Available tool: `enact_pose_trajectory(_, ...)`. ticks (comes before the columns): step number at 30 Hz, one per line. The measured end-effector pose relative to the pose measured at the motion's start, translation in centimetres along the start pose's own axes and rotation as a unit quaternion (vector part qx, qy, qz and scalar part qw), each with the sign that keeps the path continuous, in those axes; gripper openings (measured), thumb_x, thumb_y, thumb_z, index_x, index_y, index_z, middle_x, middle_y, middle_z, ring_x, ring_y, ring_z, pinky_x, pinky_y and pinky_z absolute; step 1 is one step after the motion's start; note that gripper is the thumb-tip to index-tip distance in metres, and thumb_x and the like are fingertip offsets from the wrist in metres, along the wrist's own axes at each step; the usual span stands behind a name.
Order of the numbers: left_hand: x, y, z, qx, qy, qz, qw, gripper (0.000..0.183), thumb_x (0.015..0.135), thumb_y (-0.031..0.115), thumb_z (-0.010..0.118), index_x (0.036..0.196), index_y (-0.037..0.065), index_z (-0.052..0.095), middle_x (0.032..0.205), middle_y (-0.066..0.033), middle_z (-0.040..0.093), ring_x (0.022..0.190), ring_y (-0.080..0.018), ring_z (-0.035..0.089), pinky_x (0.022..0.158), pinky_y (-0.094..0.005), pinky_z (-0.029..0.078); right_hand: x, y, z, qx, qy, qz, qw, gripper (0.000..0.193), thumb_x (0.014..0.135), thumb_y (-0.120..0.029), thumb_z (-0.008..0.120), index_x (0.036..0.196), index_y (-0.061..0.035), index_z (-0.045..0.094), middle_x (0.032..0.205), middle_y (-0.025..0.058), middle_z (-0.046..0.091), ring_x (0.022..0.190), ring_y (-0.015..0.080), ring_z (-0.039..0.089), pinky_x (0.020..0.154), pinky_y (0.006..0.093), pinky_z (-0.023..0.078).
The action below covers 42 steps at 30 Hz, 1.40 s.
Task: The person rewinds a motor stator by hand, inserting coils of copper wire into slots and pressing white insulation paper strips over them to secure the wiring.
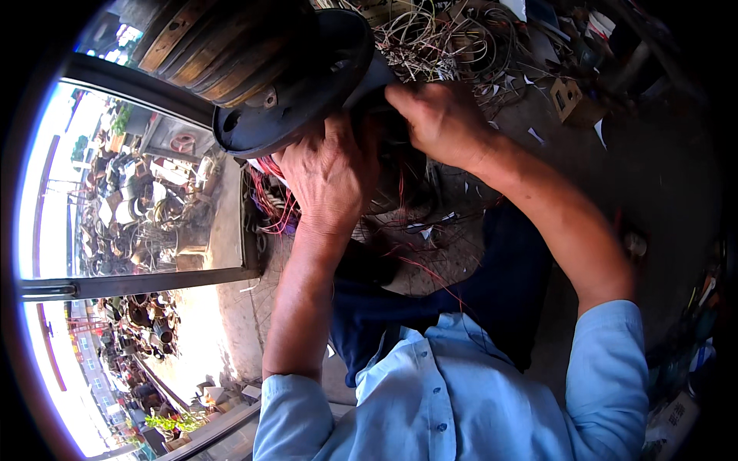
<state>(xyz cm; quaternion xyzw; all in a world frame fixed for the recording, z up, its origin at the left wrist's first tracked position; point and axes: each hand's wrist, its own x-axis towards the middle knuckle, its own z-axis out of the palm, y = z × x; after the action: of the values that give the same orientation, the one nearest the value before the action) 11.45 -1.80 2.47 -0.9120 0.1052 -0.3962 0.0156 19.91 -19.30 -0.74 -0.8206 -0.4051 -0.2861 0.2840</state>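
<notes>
A dark, round machine part fills the top of the view: a ribbed drum (207, 58) with brown bands, and below it a broad black disc (307, 107). My left hand (327, 173) reaches up under the lower edge of this disc, back of the hand toward me; its fingertips are hidden there. On the disc's right side, my right hand (442, 119) is closed, fingers curled in toward the dark space behind the disc. Whatever lies in that grip is out of sight. Thin red wires (280, 200) hang beside my left wrist, under the disc.
Tangled pale wire (438, 38) is heaped at the back. A yellowish block with holes (573, 100) stands on the floor to the right, among white scraps (536, 137). At left is a metal-framed glass door (138, 288), with piled scrap beyond it. Loose red wires cross near my legs.
</notes>
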Motion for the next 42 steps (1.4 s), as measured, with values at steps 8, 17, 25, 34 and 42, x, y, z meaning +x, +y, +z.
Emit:
enact_pose_trajectory(8, 0.0, 0.2, 0.4, -0.018, -0.017, -0.002, 1.0, 0.019, 0.096, 0.024, 0.066, 0.096, 0.006, 0.061, 0.086, -0.019, 0.066, 0.083, -0.0406, 0.064, 0.082, -0.0539, 0.044, -0.6, -0.5, 0.3, 0.019, -0.006, 0.005, 1.0, 0.018, 0.081, -0.004, 0.063, 0.099, -0.0064, 0.064, 0.076, 0.0145, 0.071, 0.07, 0.0339, 0.073, 0.058, 0.0458, 0.058)
enact_pose_trajectory(17, -1.5, -1.2, -0.8, -0.018, -0.047, 0.018, 0.999, 0.048, 0.093, 0.031, 0.068, 0.133, 0.005, 0.063, 0.121, -0.0175, 0.069, 0.116, -0.0383, 0.06, 0.106, -0.0532, 0.036, 0.8, -1.3, -0.9, -0.014, 0.032, -0.05, 0.998, 0.014, 0.084, -0.007, 0.064, 0.097, -0.0102, 0.066, 0.094, 0.0091, 0.068, 0.083, 0.0307, 0.071, 0.065, 0.0435, 0.06)
enact_pose_trajectory(25, -1.5, -1.1, -0.6, -0.075, -0.046, -0.038, 0.995, 0.063, 0.075, 0.03, 0.082, 0.129, 0.005, 0.062, 0.117, -0.0194, 0.068, 0.111, -0.0405, 0.062, 0.102, -0.053, 0.041, 1.7, -1.2, -1.1, -0.021, 0.006, -0.105, 0.994, 0.008, 0.084, -0.012, 0.064, 0.091, -0.0107, 0.066, 0.093, 0.0072, 0.065, 0.086, 0.0283, 0.07, 0.068, 0.0412, 0.06)
enact_pose_trajectory(34, -1.2, -0.9, -0.6, -0.065, -0.045, -0.018, 0.997, 0.06, 0.076, 0.031, 0.08, 0.127, 0.005, 0.064, 0.114, -0.0197, 0.066, 0.108, -0.0403, 0.063, 0.098, -0.053, 0.043, 1.9, -2.0, -1.0, -0.041, -0.017, -0.132, 0.99, 0.008, 0.082, -0.013, 0.065, 0.088, -0.0093, 0.066, 0.089, 0.0085, 0.066, 0.083, 0.0279, 0.07, 0.07, 0.0387, 0.06)
enact_pose_trajectory(42, -1.5, -2.1, 0.0, -0.045, -0.081, -0.03, 0.995, 0.05, 0.084, 0.035, 0.077, 0.123, 0.007, 0.066, 0.114, -0.0186, 0.07, 0.109, -0.0395, 0.063, 0.104, -0.0529, 0.04, -1.0, 0.3, 0.3, 0.148, 0.021, 0.032, 0.988, 0.018, 0.089, -0.001, 0.07, 0.106, -0.0031, 0.07, 0.094, 0.0156, 0.071, 0.086, 0.0347, 0.072, 0.074, 0.0421, 0.058)
